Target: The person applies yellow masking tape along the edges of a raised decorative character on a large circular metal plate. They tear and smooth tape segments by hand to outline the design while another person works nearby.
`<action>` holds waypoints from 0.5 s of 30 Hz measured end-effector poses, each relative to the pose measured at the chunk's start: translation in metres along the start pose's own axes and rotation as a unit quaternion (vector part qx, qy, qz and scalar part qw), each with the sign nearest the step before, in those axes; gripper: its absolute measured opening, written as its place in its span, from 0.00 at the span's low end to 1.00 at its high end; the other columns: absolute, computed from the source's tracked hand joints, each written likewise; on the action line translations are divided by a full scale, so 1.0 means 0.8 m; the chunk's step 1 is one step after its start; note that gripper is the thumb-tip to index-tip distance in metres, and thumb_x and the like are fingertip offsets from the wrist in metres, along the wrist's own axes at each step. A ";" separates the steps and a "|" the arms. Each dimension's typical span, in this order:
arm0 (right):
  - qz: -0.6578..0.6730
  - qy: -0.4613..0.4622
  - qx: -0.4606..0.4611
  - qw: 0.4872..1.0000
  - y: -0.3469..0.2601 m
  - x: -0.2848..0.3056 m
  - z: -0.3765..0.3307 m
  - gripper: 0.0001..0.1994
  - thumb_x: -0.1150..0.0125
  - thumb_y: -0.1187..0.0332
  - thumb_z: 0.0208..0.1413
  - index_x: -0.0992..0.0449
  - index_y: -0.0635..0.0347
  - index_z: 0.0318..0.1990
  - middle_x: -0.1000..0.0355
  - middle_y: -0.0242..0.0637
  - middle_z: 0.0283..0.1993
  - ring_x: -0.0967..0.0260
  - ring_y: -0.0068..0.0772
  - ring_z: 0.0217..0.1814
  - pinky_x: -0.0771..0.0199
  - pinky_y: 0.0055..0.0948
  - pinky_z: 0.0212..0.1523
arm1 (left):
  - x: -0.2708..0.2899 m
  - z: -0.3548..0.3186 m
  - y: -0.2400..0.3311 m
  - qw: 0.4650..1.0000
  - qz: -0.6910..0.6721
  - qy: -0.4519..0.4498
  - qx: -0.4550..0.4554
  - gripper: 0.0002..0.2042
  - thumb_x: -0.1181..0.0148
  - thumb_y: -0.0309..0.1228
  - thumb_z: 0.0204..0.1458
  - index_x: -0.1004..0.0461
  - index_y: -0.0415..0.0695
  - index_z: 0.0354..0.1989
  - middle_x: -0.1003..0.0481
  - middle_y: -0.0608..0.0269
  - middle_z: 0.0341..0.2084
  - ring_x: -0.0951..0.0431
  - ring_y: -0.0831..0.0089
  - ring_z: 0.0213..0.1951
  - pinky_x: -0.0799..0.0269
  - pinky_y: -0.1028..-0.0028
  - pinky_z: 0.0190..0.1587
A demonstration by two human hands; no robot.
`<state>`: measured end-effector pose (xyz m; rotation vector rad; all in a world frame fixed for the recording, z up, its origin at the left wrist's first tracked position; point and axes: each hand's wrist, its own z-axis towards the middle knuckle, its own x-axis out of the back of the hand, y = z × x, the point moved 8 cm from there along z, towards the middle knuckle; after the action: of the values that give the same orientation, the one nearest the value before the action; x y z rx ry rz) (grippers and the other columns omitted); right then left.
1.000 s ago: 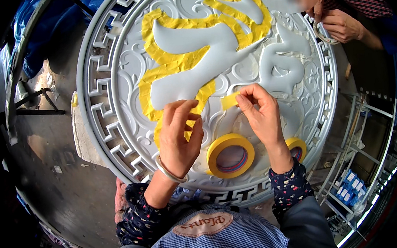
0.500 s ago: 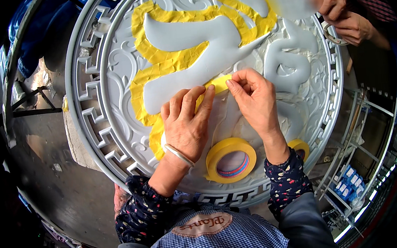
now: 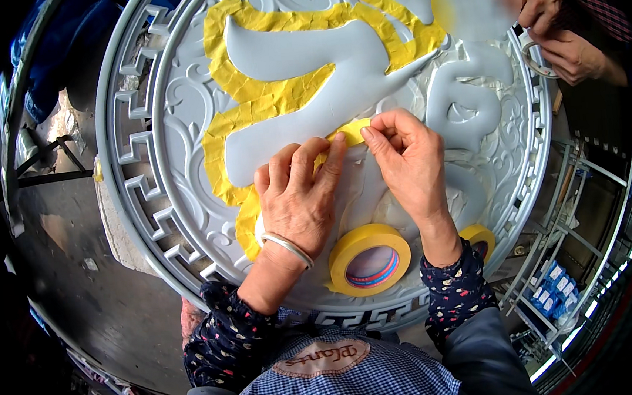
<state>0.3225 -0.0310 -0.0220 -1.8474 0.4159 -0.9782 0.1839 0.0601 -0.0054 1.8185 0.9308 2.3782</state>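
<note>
A round grey relief panel (image 3: pixel 195 156) carries raised lettering and scrollwork, with torn yellow masking tape (image 3: pixel 231 78) stuck around parts of a large raised character (image 3: pixel 301 55). Over the panel's middle, a short strip of yellow masking tape (image 3: pixel 354 131) spans my two hands. My right hand (image 3: pixel 411 162) pinches its right end between thumb and forefinger. At the left end, my left hand (image 3: pixel 297 191) has thumb and forefinger close together on the strip, its other fingers bent against the relief. Below the hands lies a roll of yellow tape (image 3: pixel 342 264) on the panel.
A second tape roll (image 3: pixel 476 235) sits partly behind my right wrist. At the upper right, another person's hands (image 3: pixel 564 44) are by the panel rim with a pale ring-shaped roll (image 3: pixel 530 60). A metal rack (image 3: pixel 575 233) with blue packages (image 3: pixel 555 290) stands at the right.
The strip between my hands bends a little more, its right end turned down at my right fingertips. The panel appears slightly shifted in view. Both hands keep nearly the same place.
</note>
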 end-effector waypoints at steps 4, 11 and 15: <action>-0.020 0.009 0.013 1.000 -0.004 0.000 0.002 0.04 0.32 0.76 0.65 0.22 0.67 0.39 0.25 0.24 0.30 0.38 0.08 0.27 0.36 0.16 0.27 | -0.001 0.000 0.000 1.000 0.008 0.001 0.000 0.29 0.39 0.25 0.53 0.25 0.54 0.66 0.28 0.72 0.55 0.28 0.67 0.55 0.36 0.61 0.52; -0.071 0.033 0.039 0.996 -0.012 0.000 0.006 0.06 0.30 0.75 0.61 0.23 0.67 0.37 0.22 0.30 0.27 0.33 0.12 0.23 0.32 0.19 0.25 | -0.002 0.001 0.003 1.000 0.027 0.005 0.001 0.29 0.37 0.25 0.52 0.26 0.53 0.66 0.28 0.73 0.54 0.28 0.68 0.55 0.37 0.62 0.51; -0.091 0.037 0.034 0.995 -0.017 0.000 0.007 0.07 0.30 0.74 0.60 0.23 0.65 0.35 0.22 0.34 0.26 0.27 0.21 0.24 0.27 0.25 0.27 | -0.001 0.000 0.004 1.000 0.026 0.005 0.005 0.29 0.37 0.25 0.52 0.26 0.53 0.66 0.28 0.73 0.54 0.29 0.68 0.55 0.37 0.62 0.51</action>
<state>0.3252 -0.0215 -0.0115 -1.8147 0.2586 -1.1728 0.1855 0.0573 -0.0049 1.8583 0.9087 2.4196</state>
